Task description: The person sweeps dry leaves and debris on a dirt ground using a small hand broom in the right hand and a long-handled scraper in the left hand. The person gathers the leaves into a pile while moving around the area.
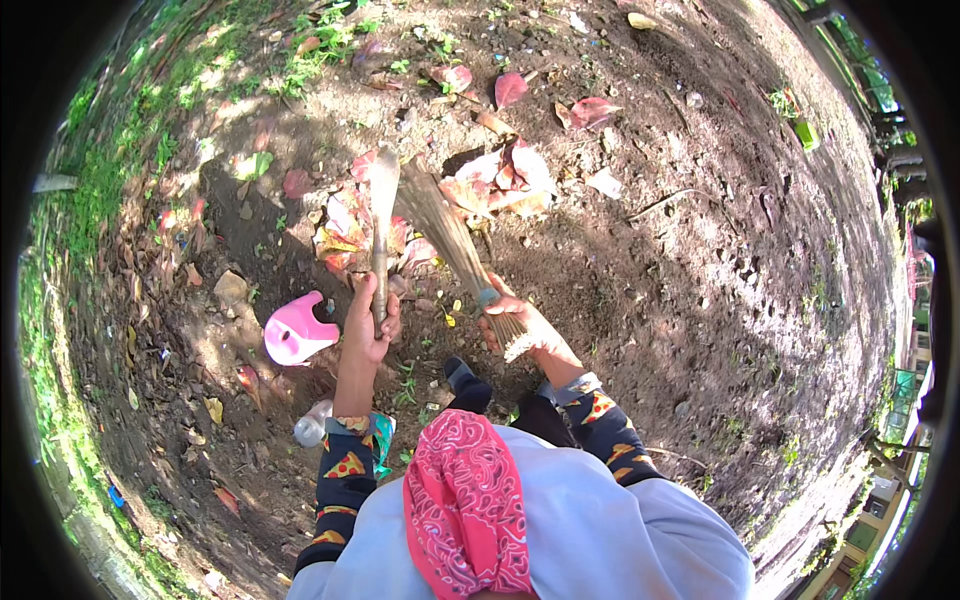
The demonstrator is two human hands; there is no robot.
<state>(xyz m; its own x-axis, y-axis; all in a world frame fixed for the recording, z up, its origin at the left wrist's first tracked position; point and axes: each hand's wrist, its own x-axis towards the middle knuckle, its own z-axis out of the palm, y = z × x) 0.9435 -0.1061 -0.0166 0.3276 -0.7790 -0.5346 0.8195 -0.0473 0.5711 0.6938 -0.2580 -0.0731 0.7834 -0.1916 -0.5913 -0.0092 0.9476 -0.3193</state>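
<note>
In my left hand (367, 319) is the handle of a long tool (381, 225), its paler, wider end pointing away from me. My right hand (525, 326) grips a stick broom (457, 244) near its bound end, below a bluish-green band. The broom's bristles fan out away from me, close beside the tool's wide end. A heap of dry reddish leaves (345, 225) lies under and around the tool. More large curled leaves (506, 184) lie just beyond the broom, on bare soil. Whether the tool or broom touches the leaves I cannot tell.
A pink plastic object (300, 330) lies left of my left hand. Near my left sleeve lies a clear plastic bottle (311, 424). Single red leaves (511, 89) are scattered farther out. Grass (97, 202) grows along the left, and a green object (807, 136) lies at the far right.
</note>
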